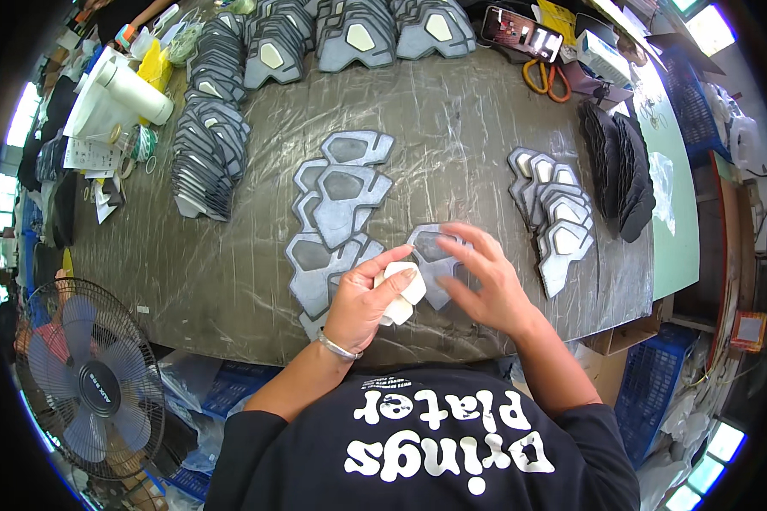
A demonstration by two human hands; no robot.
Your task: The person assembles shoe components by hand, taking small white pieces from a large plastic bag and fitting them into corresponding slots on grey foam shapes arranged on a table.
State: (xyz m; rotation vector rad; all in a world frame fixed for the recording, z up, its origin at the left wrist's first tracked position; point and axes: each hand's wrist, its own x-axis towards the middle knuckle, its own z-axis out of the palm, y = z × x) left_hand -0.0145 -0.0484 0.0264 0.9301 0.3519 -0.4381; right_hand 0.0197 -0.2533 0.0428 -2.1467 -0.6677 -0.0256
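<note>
Several small cream-coloured, many-sided pads (412, 289) are pinched between the thumb and fingers of my left hand (358, 305). My right hand (494, 285) holds nothing that I can see; its fingers are spread over the right side of a grey, irregularly shaped panel (435, 295) lying on the table. Whether those fingertips touch the panel I cannot tell. That panel has a darker area near its top. To its left, overlapping grey panels (343, 189) of the same shape run in a column, also with dark areas. My left forearm wears a bracelet.
Right of my hands, overlapping grey panels (562, 243) carry cream pads. More stacks (358, 38) line the far edge and far left. Black pieces (618, 170), orange-handled scissors (547, 81) and a phone (521, 34) lie rightward. A fan (98, 387) stands at lower left.
</note>
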